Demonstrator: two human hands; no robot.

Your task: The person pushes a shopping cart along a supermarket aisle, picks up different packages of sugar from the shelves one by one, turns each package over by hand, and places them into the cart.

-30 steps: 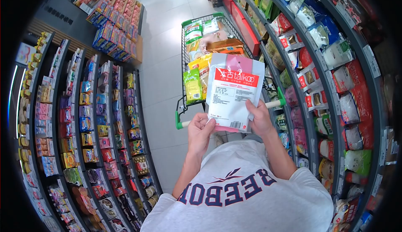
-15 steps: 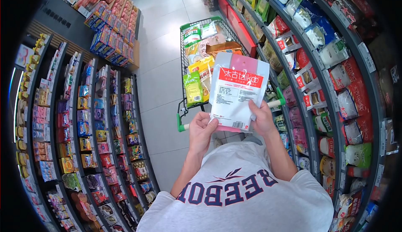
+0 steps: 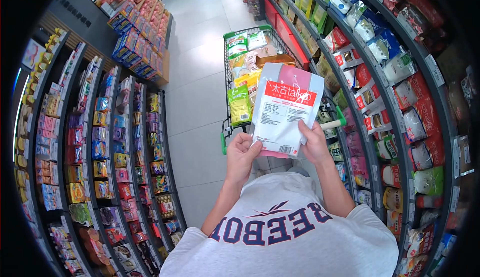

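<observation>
Both hands hold a white Taikoo packet (image 3: 280, 109) with a red label band and printed text facing me; a pink strip shows along its top and bottom edges. My left hand (image 3: 242, 152) pinches its lower left corner, thumb in front. On the lower right edge, my right hand (image 3: 315, 142) is closed with its thumb on the face and the fingers hidden behind. Just beyond stands a shopping cart (image 3: 226, 52) with green trim, its handle (image 3: 331, 125) partly covered by the packet. Inside it lie a green bag (image 3: 239, 106) and several other packaged goods.
To the right, curved-looking shelves (image 3: 372, 72) carry many bagged goods, including red and white packets (image 3: 372, 99). Shelves of small snacks (image 3: 102, 147) line the left side. Stacked boxes (image 3: 135, 52) stand farther up the left. A grey tiled floor (image 3: 195, 112) runs between.
The cart and shelves have shifted slightly rightward in view. The packet is turned a little clockwise, still in both hands.
</observation>
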